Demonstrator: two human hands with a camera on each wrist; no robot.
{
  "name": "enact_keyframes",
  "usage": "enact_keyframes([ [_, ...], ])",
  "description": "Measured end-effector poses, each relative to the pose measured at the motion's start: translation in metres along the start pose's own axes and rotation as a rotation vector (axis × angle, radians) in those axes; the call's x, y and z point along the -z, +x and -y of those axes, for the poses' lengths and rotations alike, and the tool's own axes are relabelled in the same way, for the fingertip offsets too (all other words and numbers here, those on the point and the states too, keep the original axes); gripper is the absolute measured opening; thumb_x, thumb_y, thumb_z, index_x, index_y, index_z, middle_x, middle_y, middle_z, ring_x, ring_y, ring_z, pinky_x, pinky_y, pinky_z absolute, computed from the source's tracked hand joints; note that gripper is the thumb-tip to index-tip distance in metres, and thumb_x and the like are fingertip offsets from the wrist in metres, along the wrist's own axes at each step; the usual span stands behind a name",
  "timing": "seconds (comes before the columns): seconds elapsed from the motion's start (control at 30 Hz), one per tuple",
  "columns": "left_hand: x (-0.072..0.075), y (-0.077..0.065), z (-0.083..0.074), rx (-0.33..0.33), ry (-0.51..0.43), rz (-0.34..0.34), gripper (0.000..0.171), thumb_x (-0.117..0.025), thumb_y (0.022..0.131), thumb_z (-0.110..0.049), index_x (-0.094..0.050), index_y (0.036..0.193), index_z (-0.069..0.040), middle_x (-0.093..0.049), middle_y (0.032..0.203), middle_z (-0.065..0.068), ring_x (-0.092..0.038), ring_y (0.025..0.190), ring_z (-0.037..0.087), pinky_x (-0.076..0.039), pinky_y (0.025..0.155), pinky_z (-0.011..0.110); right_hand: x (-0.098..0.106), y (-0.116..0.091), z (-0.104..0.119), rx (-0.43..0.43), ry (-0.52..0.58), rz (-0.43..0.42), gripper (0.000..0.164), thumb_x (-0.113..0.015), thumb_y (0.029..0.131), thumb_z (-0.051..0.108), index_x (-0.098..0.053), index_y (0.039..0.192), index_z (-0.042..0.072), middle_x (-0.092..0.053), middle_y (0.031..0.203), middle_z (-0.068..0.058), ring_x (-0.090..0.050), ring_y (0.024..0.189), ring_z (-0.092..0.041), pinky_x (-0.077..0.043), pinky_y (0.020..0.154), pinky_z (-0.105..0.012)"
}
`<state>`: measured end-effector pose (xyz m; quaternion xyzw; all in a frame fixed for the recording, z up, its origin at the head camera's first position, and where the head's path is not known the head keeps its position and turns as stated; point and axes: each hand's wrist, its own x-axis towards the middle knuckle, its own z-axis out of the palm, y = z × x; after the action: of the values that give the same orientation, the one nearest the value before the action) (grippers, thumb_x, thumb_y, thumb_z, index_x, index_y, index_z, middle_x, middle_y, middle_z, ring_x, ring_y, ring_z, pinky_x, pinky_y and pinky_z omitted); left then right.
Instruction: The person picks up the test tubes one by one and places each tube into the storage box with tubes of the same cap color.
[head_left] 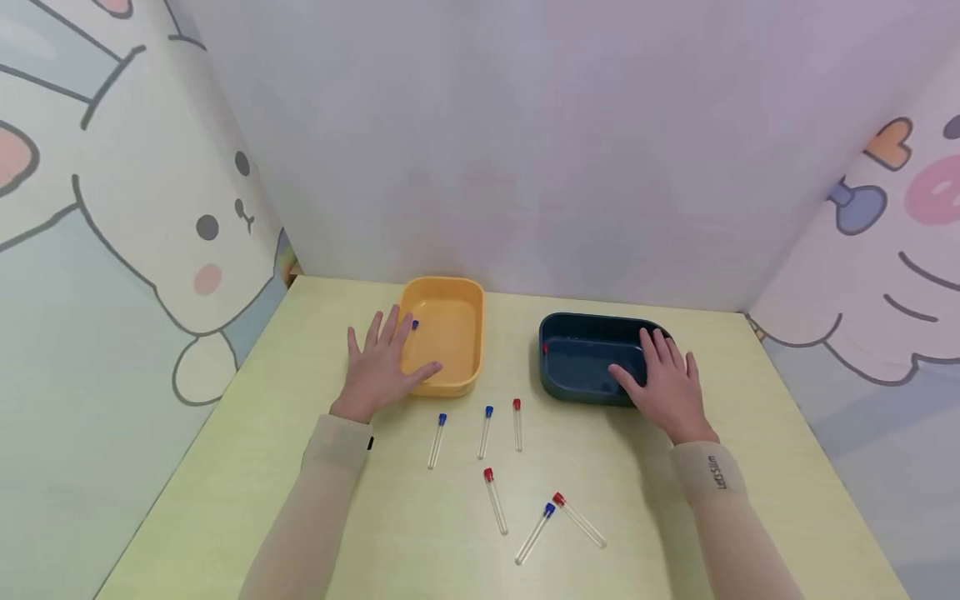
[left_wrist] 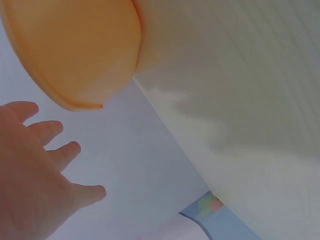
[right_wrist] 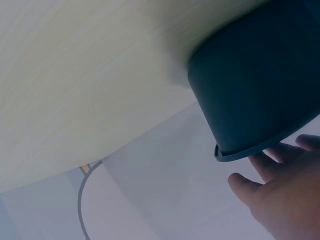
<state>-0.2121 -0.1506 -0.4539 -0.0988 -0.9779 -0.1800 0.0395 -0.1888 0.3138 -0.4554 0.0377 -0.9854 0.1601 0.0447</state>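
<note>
My left hand (head_left: 377,371) is spread over the left side of a yellow plastic bin (head_left: 468,380), fingers straight. The left wrist view shows the hand (left_wrist: 35,170) apart from the bin's rim (left_wrist: 75,106). A blue cap (head_left: 416,324) shows inside this bin, the rest of its tube hidden by my fingers. Over the right end of a dark blue bin (head_left: 588,396) my right hand (head_left: 670,392) reaches with extended fingers; whether it touches the rim I cannot tell. A red cap (head_left: 545,348) shows at that bin's left inside wall. Neither hand holds anything.
In front of the bins lie clear tubes: three blue-capped, one a tube (head_left: 437,442) at left, and three red-capped, one a tube (head_left: 497,502) nearer me. The pale wooden table (head_left: 420,550) meets a plain back wall (head_left: 517,167); cartoon-printed walls stand at both sides.
</note>
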Motion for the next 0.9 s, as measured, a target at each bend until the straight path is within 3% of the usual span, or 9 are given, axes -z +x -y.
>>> enact_keyframes([
  [0.43,0.002,-0.001,0.001,0.011,-0.011,0.025,0.106,-0.056,0.089,-0.077,-0.01,0.168,-0.024,-0.012,0.175,0.012,-0.009,0.161,0.041,0.006,0.121,0.076,0.004,0.003,0.016,0.059,-0.021,-0.013,0.095,-0.052,0.098,0.067,-0.021,0.165,0.006,-0.023,0.169,-0.025,-0.021,0.155,-0.049,-0.009,0.125,-0.069],
  [0.9,0.006,-0.004,0.008,0.074,-0.035,0.053,0.109,-0.06,0.087,-0.076,-0.013,0.167,-0.017,-0.012,0.175,0.014,-0.012,0.159,0.043,0.0,0.122,0.077,0.0,0.012,0.039,0.133,-0.01,0.002,0.095,-0.057,0.096,0.068,-0.026,0.164,0.009,-0.027,0.169,-0.021,-0.022,0.156,-0.044,-0.01,0.128,-0.065],
])
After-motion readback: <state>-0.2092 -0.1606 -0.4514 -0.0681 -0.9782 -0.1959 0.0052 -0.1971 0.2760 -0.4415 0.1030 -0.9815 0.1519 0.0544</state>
